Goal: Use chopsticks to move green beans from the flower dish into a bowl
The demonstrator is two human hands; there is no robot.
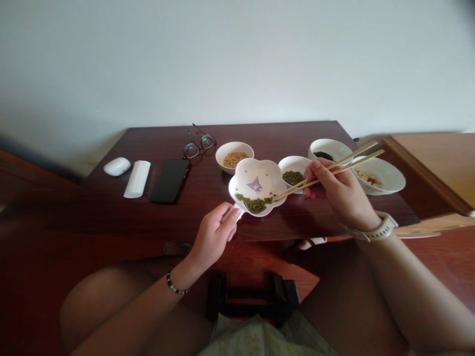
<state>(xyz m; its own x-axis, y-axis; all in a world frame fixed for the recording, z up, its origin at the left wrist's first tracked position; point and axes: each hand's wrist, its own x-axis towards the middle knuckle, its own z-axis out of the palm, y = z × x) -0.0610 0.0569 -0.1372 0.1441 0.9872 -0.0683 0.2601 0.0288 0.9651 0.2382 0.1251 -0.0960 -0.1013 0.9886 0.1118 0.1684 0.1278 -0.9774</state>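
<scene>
Green beans on a flower-shaped dish [257, 184]

The left hand [215, 235] grips the dish's handle; the right hand [336, 190] pinches chopsticks [330, 170], tips at the beans [254, 203].

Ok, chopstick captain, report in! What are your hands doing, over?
Left hand gripping flower dish by its edge. Right hand holding chopsticks, tips at green beans. Nothing in the way.
</scene>
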